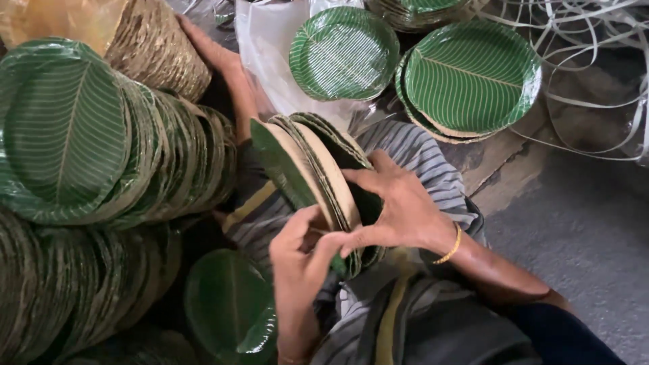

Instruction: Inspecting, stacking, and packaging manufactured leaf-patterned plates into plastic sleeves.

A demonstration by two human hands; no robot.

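A small stack of plates [318, 172], green with a leaf print on one face and tan on the other, is held on edge over a striped cloth [419, 159] on the lap. The stack is clasped from the right by the right hand [399, 206], fingers spread across its outer plate; a gold bangle [451, 247] is worn on that wrist. The lower edge of the stack is gripped by the left hand [301, 263], thumb and fingers closed on it. A long row of plates [101, 155] is laid on its side at the left. A single plate [343, 53] on clear plastic and a low pile [470, 78] are seen above. Another person's hand [213, 51] is rested on a tan stack [159, 44] at the top left
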